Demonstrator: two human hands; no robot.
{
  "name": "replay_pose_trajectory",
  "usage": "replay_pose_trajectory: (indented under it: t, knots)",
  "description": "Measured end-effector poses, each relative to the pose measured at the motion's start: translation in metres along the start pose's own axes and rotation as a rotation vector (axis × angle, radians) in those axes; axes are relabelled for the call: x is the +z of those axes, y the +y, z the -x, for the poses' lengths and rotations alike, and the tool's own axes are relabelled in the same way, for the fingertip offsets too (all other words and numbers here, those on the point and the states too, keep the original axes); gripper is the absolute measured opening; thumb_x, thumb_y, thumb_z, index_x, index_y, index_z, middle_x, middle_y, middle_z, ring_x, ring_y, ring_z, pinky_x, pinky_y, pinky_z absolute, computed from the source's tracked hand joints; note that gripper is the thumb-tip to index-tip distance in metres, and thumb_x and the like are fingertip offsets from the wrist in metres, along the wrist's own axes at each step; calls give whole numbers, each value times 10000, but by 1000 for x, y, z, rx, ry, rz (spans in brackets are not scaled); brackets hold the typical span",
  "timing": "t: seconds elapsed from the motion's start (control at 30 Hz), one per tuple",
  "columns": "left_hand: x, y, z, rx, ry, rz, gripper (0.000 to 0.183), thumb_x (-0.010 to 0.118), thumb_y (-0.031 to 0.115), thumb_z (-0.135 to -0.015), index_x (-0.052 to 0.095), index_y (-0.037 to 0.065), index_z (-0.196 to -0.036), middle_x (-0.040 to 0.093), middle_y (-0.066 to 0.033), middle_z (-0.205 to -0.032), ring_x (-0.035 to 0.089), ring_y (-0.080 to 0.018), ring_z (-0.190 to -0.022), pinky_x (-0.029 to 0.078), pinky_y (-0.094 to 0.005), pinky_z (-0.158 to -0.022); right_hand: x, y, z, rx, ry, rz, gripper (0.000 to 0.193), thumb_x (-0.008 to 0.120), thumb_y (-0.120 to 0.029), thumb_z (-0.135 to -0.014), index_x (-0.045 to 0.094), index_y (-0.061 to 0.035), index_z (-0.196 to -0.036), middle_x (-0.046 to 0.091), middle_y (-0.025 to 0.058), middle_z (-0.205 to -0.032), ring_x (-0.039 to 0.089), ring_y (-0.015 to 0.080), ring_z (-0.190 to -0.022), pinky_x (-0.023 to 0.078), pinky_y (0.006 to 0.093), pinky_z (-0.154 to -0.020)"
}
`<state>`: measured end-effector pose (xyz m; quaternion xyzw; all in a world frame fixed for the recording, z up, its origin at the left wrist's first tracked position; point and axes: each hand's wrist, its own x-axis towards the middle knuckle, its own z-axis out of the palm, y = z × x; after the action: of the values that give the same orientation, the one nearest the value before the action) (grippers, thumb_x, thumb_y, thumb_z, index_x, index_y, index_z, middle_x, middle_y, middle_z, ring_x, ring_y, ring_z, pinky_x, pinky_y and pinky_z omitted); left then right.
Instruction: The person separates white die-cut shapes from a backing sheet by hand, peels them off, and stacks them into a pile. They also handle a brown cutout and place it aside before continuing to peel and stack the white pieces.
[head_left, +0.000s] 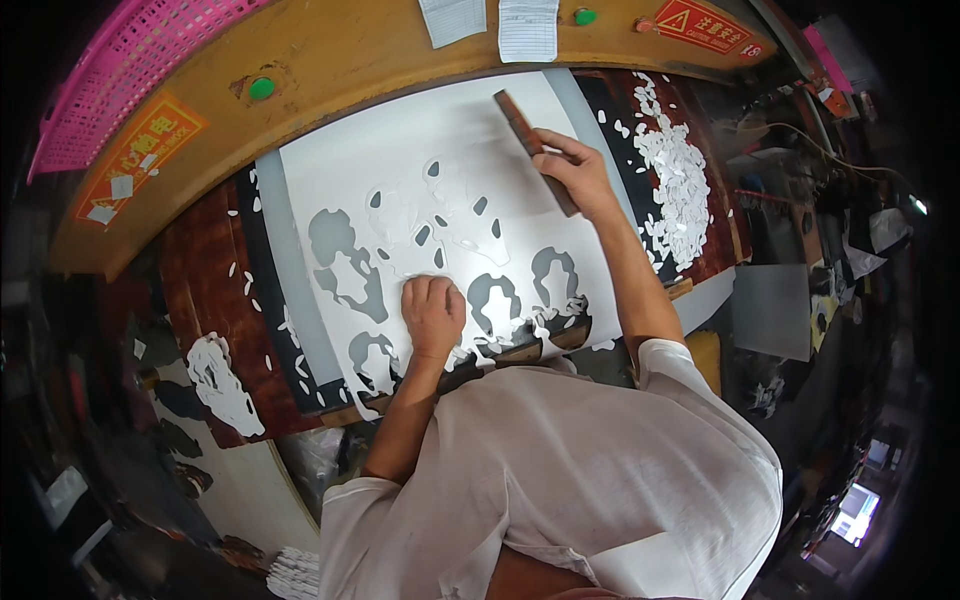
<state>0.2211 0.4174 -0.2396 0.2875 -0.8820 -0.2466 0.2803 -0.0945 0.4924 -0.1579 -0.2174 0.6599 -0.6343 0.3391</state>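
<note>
The flat white sheet (420, 130) lies before the long yellow beam (370, 60), which bears 2 rectangular white paper slips (527, 30). Left: stacked irregular white cutouts (222, 385). Right: heaped small white chips (678, 190). The narrow brown bar (516, 123) is over the sheet's right half.

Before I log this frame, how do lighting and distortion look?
Head view: fisheye bends the yellow beam; the rim falls dark; a soft shadow marks the white sheet beside the block in the right hand; a screen glows overbright, lower right.
</note>
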Motion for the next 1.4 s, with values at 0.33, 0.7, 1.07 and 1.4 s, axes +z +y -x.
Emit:
replay_pose_trajectory:
  t: [0.33,0.7,1.07,1.4]
  knots:
    - [106,7,-189,238,-91,-241,534,702,233,-907,577,-87,-1316,561,-291,-1403,459,-458,-1379,362,-508,-1160,-34,-28,68,-98,168,268,504,830,-60,-781,726,14,-1268,680,138,-1339,634,178,-1202,487,297,-1028]
    - [30,74,-28,384,-561,696,63,740,97,-858,722,56,-902,751,-112,-1004,724,-302,-910,573,-423,-810,-21,41,43,-423,117,671,458,866,-100,-742,764,-14,-1180,697,144,-1304,616,313,-1217,495,409,-1051]
    - [-88,-6,105,-17,-86,174,71,657,25,-911,699,-9,-958,703,-175,-985,668,-359,-885,543,-441,-796,-13,76,34,-524,165,690,418,812,-234,-853,748,-85,-1239,692,109,-1295,582,320,-1228,527,440,-985]
    - [-54,-15,131,-126,91,-24,151,722,162,-912,666,55,-820,620,-83,-788,606,-288,-707,491,-402,-631,-111,99,158,-42,417,-35,213,681,-150,-1013,745,33,-1102,702,-3,-919,561,58,-773,466,222,-724]
